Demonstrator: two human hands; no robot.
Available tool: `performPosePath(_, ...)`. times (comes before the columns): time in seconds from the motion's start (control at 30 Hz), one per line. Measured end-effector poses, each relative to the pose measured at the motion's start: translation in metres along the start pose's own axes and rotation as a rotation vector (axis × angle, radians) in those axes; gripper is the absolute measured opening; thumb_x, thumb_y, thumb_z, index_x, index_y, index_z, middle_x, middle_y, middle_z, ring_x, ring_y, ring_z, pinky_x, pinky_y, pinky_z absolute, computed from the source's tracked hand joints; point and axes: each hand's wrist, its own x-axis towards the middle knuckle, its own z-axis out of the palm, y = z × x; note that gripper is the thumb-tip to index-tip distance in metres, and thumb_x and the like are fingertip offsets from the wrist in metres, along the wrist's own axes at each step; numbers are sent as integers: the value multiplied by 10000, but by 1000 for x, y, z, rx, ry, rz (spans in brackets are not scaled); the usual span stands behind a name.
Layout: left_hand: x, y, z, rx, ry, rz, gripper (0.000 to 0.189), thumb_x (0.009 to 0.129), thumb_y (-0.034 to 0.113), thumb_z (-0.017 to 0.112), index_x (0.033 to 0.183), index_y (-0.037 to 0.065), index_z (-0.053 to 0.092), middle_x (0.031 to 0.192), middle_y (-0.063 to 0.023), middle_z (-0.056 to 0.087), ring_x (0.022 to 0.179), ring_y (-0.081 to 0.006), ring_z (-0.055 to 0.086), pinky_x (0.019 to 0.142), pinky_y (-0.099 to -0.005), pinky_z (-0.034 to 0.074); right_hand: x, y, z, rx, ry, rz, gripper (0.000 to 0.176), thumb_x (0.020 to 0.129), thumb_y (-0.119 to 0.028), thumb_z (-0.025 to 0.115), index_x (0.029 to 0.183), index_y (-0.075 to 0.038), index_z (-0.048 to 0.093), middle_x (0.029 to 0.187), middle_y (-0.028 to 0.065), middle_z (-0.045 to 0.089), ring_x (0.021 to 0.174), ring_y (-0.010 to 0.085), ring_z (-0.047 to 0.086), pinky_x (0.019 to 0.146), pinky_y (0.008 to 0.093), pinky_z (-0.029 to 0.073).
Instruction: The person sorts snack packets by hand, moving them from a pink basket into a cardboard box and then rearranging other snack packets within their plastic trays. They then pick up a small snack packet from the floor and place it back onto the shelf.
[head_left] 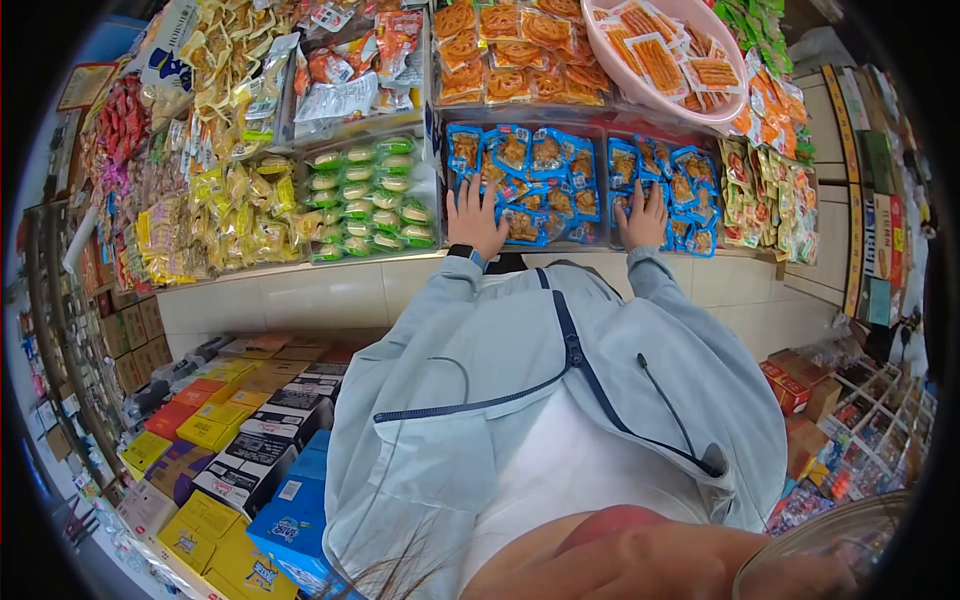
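Two neighbouring clear bins hold blue-edged snack packets with brown food showing through. My left hand [477, 220] lies at the left side of the wider bin, fingers spread over its blue snack packets [548, 152]. In the narrower bin, my right hand [642, 215] rests with fingers apart on similar blue packets [693, 185]. Neither hand has a packet in its grasp. A dark smartwatch [468, 254] is on my left wrist. Just left of that hand is a bin of green-and-white packets [370, 190] set in rows.
Behind the blue packets are orange snack packs [510, 50] and a pink basin [600, 45] of flat orange packs. Yellow packets [240, 215] lie further left, small pale packets [765, 200] to the right. Stacked cartons [215, 425] stand behind me on the left.
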Motion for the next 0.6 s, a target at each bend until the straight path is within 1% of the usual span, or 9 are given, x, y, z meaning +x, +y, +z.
performPosePath(0.07, 1, 1, -3, 10, -31, 0, 696, 789, 325, 642, 1399, 103, 389, 1480, -155, 316, 1362, -343, 297, 1133, -537, 139, -1, 0, 2, -12, 48, -13, 734, 850, -471, 606, 1468, -192, 325, 1531, 199, 219, 1404, 360, 231, 1113, 496, 214)
performPosePath(0.2, 0, -1, -3, 0, -39, 6, 702, 788, 325, 643, 1401, 101, 384, 1480, -156, 316, 1363, -347, 296, 1131, -542, 136, -6, -15, -12, -15, 120, 8, 714, 817, -380, 659, 1435, -167, 372, 1517, 173, 267, 1395, 352, 255, 1105, 488, 231)
performPosePath(0.3, 0, -1, -2, 3, -33, 4, 698, 788, 318, 643, 1399, 102, 384, 1485, -156, 310, 1365, -347, 293, 1132, -543, 134, 0, -46, -24, 174, 39, -164, 711, 781, -276, 695, 1411, -150, 392, 1506, 148, 286, 1392, 332, 268, 1101, 485, 241)
performPosePath(0.37, 0, 0, -2, -11, -18, 6, 699, 771, 312, 639, 1395, 104, 400, 1478, -163, 324, 1357, -356, 305, 1131, -545, 140, 18, -76, -29, 218, 11, -366, 692, 764, -183, 695, 1391, -131, 406, 1490, 128, 310, 1389, 317, 279, 1101, 485, 247)
performPosePath(0.43, 0, -2, -2, -20, 1, 11, 699, 764, 309, 636, 1393, 105, 409, 1476, -166, 330, 1353, -361, 310, 1131, -546, 143, 43, -107, -36, 225, -53, -477, 662, 773, -125, 673, 1384, -155, 419, 1488, 115, 315, 1390, 317, 278, 1100, 499, 250)
performPosePath(0.5, -2, -2, 1, -31, 24, 16, 698, 766, 311, 635, 1393, 105, 408, 1478, -165, 327, 1354, -362, 308, 1131, -546, 143, 64, -131, -31, 199, -80, -501, 640, 774, -104, 662, 1368, -180, 435, 1484, 114, 321, 1392, 322, 273, 1102, 512, 242)
performPosePath(0.53, -2, -1, 2, -26, 17, 10, 698, 766, 314, 634, 1393, 106, 408, 1481, -163, 324, 1356, -360, 305, 1131, -545, 143, 70, -136, -29, 185, -93, -516, 631, 775, -94, 657, 1360, -192, 442, 1483, 113, 323, 1393, 325, 270, 1104, 518, 238)
performPosePath(0.6, -2, -2, 5, -12, 13, -3, 697, 768, 319, 632, 1394, 109, 408, 1487, -159, 318, 1361, -357, 298, 1133, -543, 142, 72, -137, -22, 138, -155, -486, 581, 781, -93, 651, 1324, -201, 473, 1461, 120, 345, 1379, 334, 287, 1099, 529, 237)
